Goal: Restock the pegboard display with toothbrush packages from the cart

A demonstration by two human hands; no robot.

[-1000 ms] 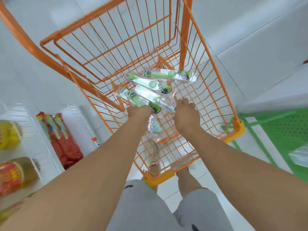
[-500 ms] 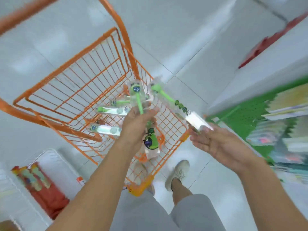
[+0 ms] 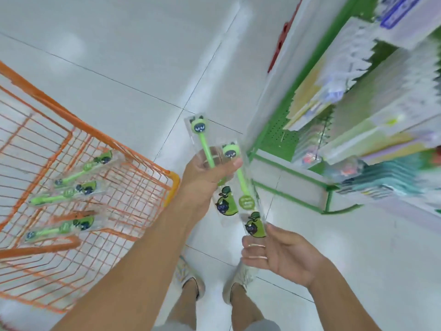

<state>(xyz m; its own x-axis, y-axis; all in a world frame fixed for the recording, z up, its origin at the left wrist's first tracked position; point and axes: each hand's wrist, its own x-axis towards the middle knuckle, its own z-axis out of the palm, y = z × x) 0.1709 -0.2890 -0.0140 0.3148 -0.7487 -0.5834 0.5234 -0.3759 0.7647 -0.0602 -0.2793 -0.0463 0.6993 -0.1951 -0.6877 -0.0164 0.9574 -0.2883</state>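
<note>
My left hand [image 3: 205, 177] grips two clear packages of green toothbrushes with cat-face heads, one [image 3: 202, 139] standing higher and the other [image 3: 243, 185] slanting down to the right. The thumb presses across both. My right hand [image 3: 279, 254] holds the lower end of the slanting package between thumb and fingers. Three more toothbrush packages [image 3: 71, 189] lie in the orange wire cart [image 3: 124, 194] at the left. The green pegboard display [image 3: 276, 130] stands at the right, blurred, with hanging packages in front of it.
White tiled floor spreads between cart and display. A white base shelf with green trim [image 3: 293, 185] juts out low at the right. Rows of blurred hanging goods [image 3: 381, 111] fill the upper right. My two feet in light shoes [image 3: 191, 280] stand below the hands.
The view has swung right, from the cart toward the pegboard. My left hand has carried the two packages out of the cart, and my right hand has moved to the lower end of one.
</note>
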